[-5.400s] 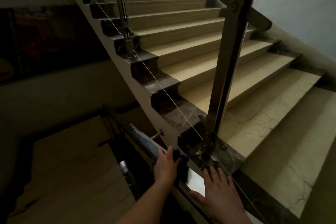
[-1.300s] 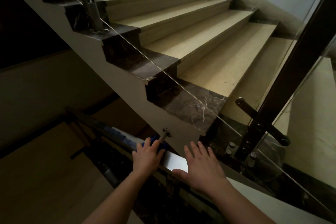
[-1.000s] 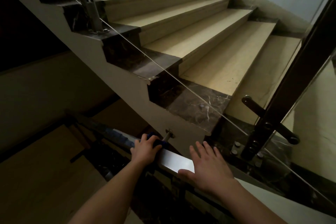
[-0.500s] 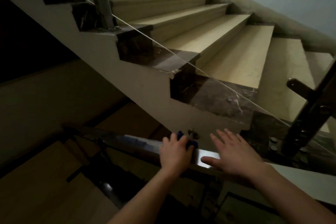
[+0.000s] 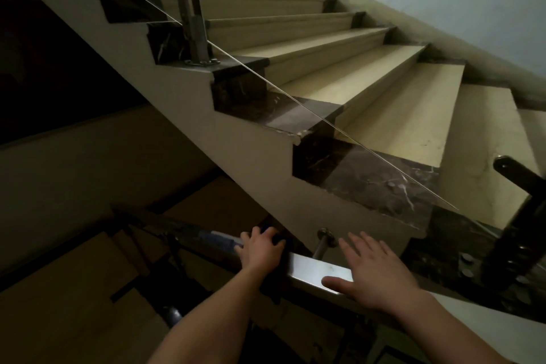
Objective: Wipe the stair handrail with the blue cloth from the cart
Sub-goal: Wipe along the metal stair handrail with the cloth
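While our left hand (image 5: 261,251) presses the blue cloth (image 5: 279,238) on the handrail (image 5: 316,270), our right hand (image 5: 373,270) lies flat beside it.

We see the handrail run as one long bar from lower right to upper left, sloping down and away toward the dim lower flight. Our left hand is curled over it, clenched on the cloth, of which only a dark blue edge shows past the fingers (image 5: 273,235). Our right hand is spread open, holding nothing, palm on the rail on the bright stretch nearer us, near the left hand but apart. A wall bracket (image 5: 323,241) meets the rail between the two hands. The unwiped length, we judge, lies ahead of the left hand along that axis, so the left hand is the nearer to it.
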